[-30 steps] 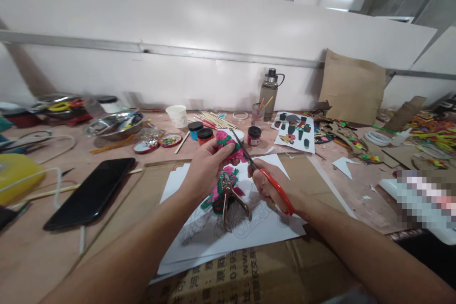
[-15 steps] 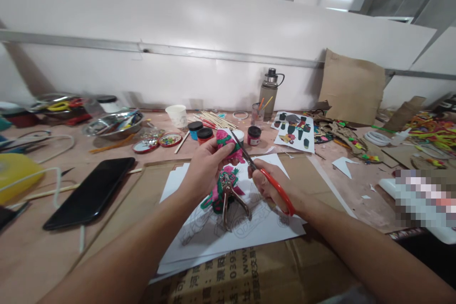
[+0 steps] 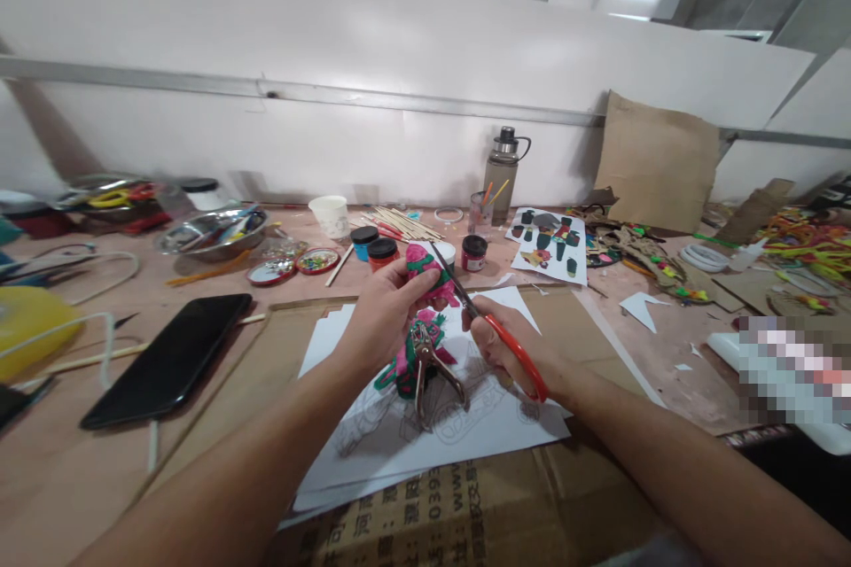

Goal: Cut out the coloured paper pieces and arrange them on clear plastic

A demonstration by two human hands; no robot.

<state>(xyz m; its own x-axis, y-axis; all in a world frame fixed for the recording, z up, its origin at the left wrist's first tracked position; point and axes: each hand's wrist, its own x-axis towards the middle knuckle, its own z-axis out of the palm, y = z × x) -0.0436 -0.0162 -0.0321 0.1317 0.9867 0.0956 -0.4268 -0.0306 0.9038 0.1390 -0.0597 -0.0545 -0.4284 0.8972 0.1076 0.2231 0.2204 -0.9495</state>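
Note:
Between thumb and fingers, my left hand point(image 3: 389, 306) pinches a pink and green paper cutout point(image 3: 418, 259) above the worktop. My right hand point(image 3: 502, 338) is wrapped round the red handles of a pair of scissors point(image 3: 525, 363). The blades lie along the cutout's right edge, pointing up and left. Below my hands, a metal hole punch point(image 3: 425, 363) rests on more pink and green painted pieces point(image 3: 404, 376). Under these lie white sheets point(image 3: 372, 461) with pencil-like line drawings.
Cardboard point(image 3: 519, 496) lies beneath the sheets. A black phone point(image 3: 173, 363) is at left. Paint jars point(image 3: 474, 253), a paper cup point(image 3: 330, 217), wooden sticks point(image 3: 402, 224) and a water bottle point(image 3: 502, 173) stand or lie behind. Painted cutouts on paper point(image 3: 549, 248) are at back right.
The paper cutout and my left hand have shifted very slightly. My right hand and the scissors have barely moved. Everything on the table stays in place.

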